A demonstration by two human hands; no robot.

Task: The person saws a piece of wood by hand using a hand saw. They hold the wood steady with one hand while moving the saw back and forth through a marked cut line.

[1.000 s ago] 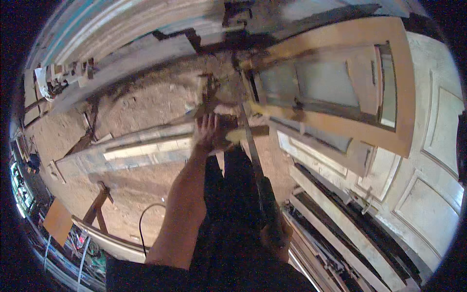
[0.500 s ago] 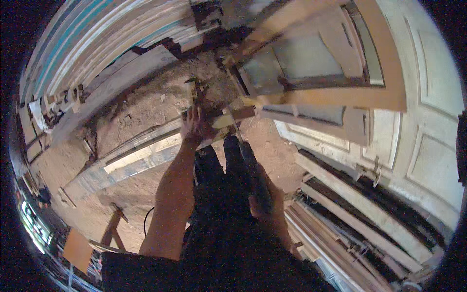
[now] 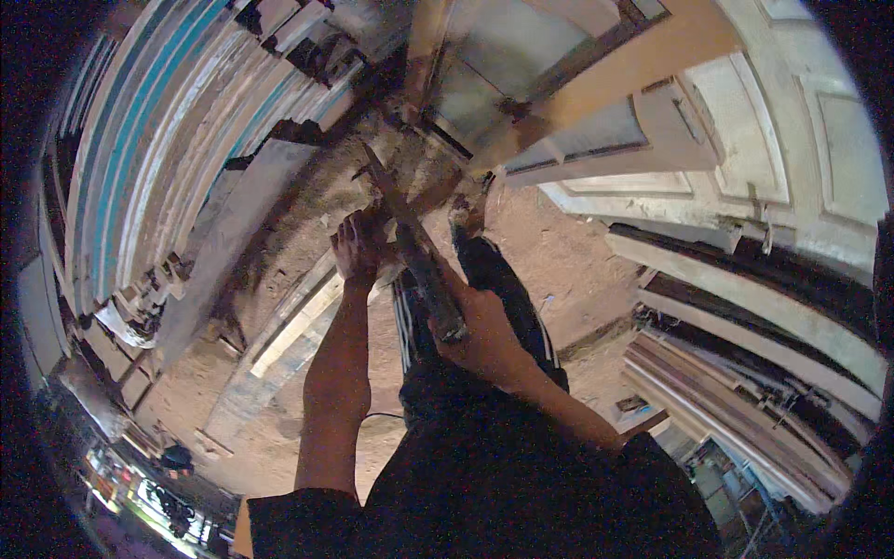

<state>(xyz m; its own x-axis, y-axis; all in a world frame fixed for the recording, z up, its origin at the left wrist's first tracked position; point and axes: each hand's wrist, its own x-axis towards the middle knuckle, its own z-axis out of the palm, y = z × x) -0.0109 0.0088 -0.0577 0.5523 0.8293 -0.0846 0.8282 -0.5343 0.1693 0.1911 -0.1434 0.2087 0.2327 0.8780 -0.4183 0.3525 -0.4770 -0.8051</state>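
My right hand (image 3: 480, 326) is wrapped round the dark handle of a handsaw (image 3: 405, 219). Its long, tapered blade points forward and left, past my other hand. My left hand (image 3: 356, 247) bends its fingers over a piece of wood (image 3: 380, 222) just left of the saw; its far end is hard to make out. Under that hand, a long pale plank (image 3: 298, 326) slants toward the lower left. My foot (image 3: 466, 212) is just right of the blade, in front of my dark trousers with pale stripes.
Long boards (image 3: 158, 140), some blue-edged, are stacked at the left. Framed door panels (image 3: 521, 65) lean at the far right beside pale panelled doors (image 3: 745, 130). Timber beams (image 3: 736, 270) and strips (image 3: 726, 410) lie at the right. Reddish earth floor (image 3: 568, 270) shows between.
The saw has swung up and left, and its blade now crosses in front of my left hand's work. My right hand has come into view, and my head has turned.
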